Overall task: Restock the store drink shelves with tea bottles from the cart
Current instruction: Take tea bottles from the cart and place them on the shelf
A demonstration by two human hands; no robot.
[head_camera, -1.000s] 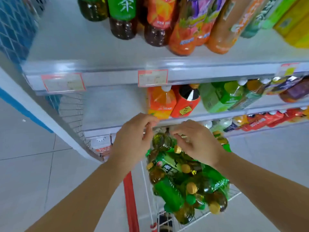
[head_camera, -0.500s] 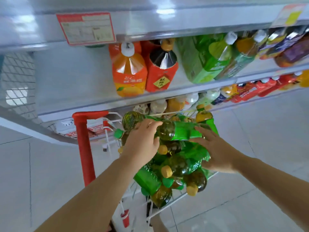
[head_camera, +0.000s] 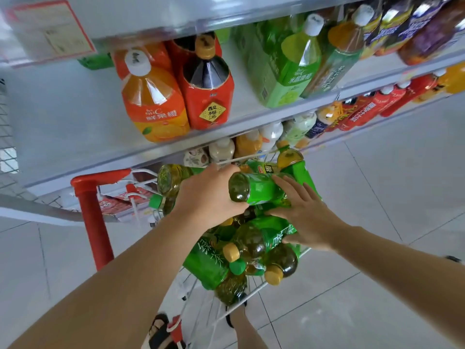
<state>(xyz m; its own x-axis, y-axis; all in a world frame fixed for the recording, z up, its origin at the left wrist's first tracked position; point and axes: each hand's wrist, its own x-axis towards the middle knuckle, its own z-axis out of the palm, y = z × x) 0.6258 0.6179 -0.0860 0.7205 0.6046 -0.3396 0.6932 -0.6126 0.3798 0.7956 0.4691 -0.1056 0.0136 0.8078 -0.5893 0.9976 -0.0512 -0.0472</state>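
The left hand [head_camera: 208, 197] curled over a tea bottle [head_camera: 173, 178] lying atop the pile in the cart [head_camera: 93, 222]. The right hand [head_camera: 302, 212], fingers straight, pressed a second bottle [head_camera: 261, 191] just beside the left. Full, rigid and smooth, the bottles would likely be heavy and slippery, best gripped round the labelled middle.

The print on the red-framed price tag [head_camera: 50, 28] at 11 o'clock is blurred beyond reading, and the tag is cropped by the upper edge. The purple-labelled bottles [head_camera: 427, 28] at 1 o'clock are smeared and cut by the top and right edges. The cap end of the green tea bottle [head_camera: 261, 188] is covered by the right hand [head_camera: 304, 212]. The neck end of a second tea bottle [head_camera: 171, 180] at 10 o'clock is hidden behind the left hand [head_camera: 208, 195]. The basket of the cart [head_camera: 93, 222] is largely buried under bottles. A sandalled foot [head_camera: 161, 333] at 6 o'clock is cut by the lower edge.
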